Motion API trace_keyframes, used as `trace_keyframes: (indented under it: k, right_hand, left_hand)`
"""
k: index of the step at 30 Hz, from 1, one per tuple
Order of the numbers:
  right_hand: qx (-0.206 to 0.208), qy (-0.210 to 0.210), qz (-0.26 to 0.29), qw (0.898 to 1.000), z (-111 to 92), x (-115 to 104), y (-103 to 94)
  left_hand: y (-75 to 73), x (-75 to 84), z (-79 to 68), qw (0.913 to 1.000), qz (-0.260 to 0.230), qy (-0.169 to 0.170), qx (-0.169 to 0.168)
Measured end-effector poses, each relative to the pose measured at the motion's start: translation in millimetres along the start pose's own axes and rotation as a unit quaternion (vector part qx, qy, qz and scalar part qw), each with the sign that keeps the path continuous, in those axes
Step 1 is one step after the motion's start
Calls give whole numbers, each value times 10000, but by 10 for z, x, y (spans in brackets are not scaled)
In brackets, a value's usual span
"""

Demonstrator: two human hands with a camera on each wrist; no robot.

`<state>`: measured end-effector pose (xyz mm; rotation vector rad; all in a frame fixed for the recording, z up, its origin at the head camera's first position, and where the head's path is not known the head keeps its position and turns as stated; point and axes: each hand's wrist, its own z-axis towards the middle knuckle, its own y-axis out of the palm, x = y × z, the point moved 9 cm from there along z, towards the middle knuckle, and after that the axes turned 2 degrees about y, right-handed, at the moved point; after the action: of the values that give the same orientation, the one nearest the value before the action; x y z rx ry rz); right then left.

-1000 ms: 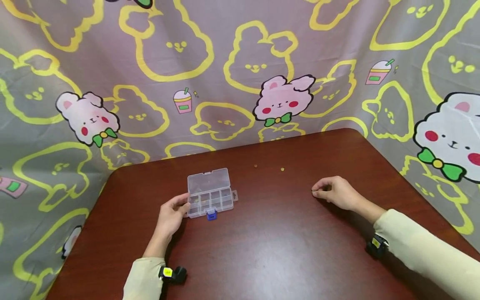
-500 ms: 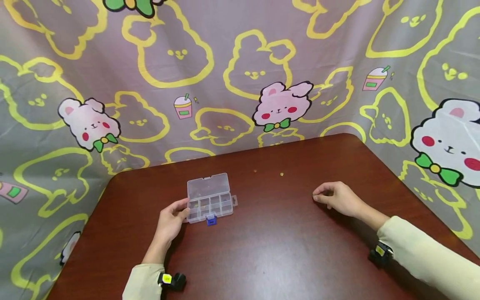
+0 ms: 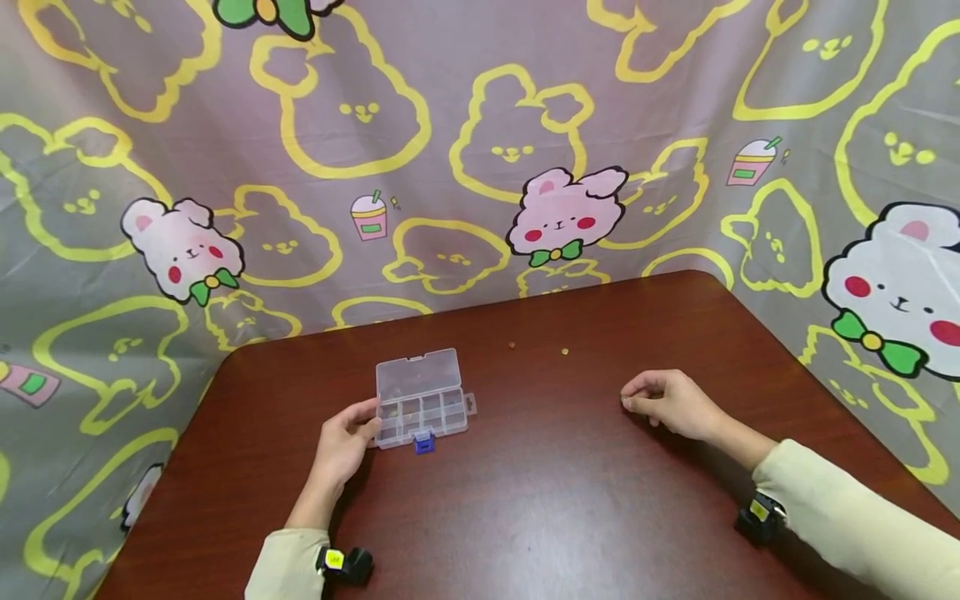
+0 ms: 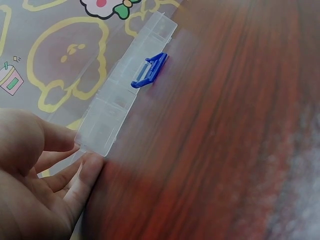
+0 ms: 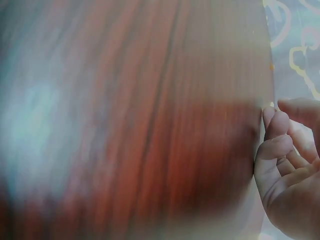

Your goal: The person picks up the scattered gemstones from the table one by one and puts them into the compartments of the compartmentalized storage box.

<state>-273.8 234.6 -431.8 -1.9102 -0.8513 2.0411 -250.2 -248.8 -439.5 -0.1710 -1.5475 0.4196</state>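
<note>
My left hand (image 3: 341, 446) grips the left end of a clear plastic compartment box (image 3: 420, 421), thumb in front and fingers behind. The box stands with its lid (image 3: 417, 375) raised at the back and its blue latch (image 3: 424, 443) hanging at the front. A few tiny yellowish pieces (image 3: 393, 412) lie in its left compartments. My right hand (image 3: 671, 404), low over the table at the right, pinches a tiny piece (image 3: 623, 399) between thumb and forefinger; its kind and colour are too small to make out.
On the dark wooden table (image 3: 540, 467) lie a tiny yellow piece (image 3: 565, 352) and a tiny brown piece (image 3: 512, 345), between the box and my right hand toward the back. A cartoon-patterned curtain (image 3: 442, 125) hangs around the table's back and sides.
The head view has tilted up slightly, so everything sits lower. My right hand stays at almost the same spot, its fingertips slightly shifted. My left hand and the box hold still.
</note>
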Motion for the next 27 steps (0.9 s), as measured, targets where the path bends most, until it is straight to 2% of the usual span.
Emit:
trace_keyframes:
  k: [13,22,27]
  right_hand:
    - [-276,22,538,9982,80,-121,361]
    - [-522,-90,859,9949,170,-367,651]
    - [-683,-306,875,9934,218,-508,823]
  left_hand:
    - [-11,-6,-6,10000,11,13,26]
    - [8,-16,9,9999,-138,80,48]
    - [12,-12,16,9997,-176,125,60]
